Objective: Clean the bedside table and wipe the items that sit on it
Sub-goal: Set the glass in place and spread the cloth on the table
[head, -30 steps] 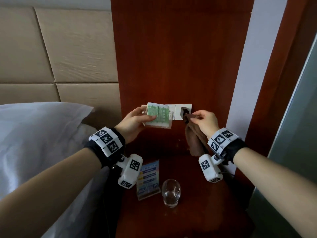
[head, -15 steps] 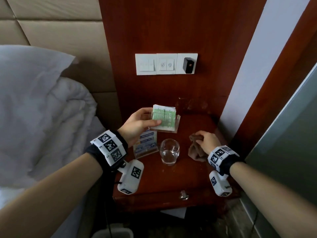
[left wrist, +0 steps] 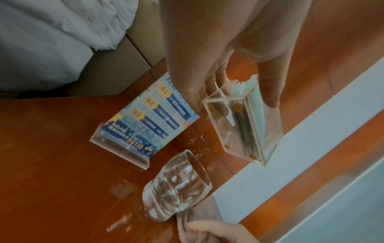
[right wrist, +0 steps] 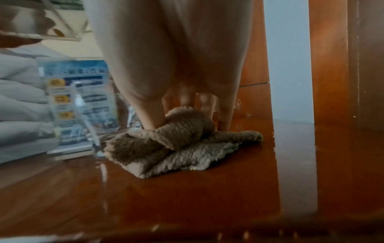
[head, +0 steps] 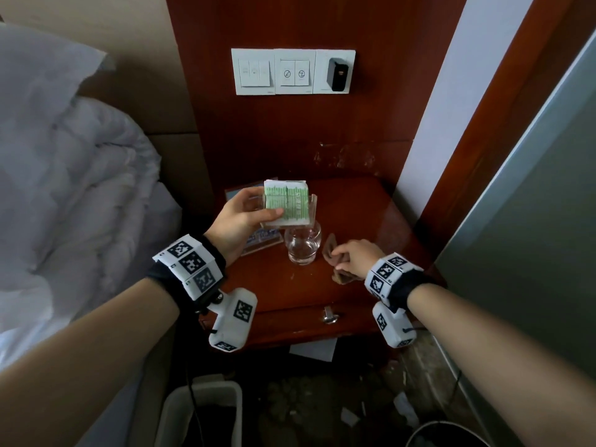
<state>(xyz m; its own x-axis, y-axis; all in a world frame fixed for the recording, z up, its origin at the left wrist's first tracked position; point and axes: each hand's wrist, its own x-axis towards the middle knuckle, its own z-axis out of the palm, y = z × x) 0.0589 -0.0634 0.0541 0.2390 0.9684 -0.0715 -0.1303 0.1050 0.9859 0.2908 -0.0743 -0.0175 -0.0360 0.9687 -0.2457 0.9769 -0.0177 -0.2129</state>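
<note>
Brown cloth (head: 335, 261) now lies bunched on the bedside table (head: 371, 208) near its right edge, down from the wall socket, right hand (head: 356, 257) pinching it, while the left hand (head: 240, 217) grips the lifted acrylic holder (head: 288, 204), so tabletop wiping looks next.

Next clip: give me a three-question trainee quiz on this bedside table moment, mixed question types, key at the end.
1. True or false: the left hand holds the clear holder up off the table.
2. What lies under the right hand? A) sponge B) brown cloth C) paper towel
3. Fill in: the glass stands between the cloth and the ___.

Key: 1 true; 2 B; 3 blue sign.
</note>
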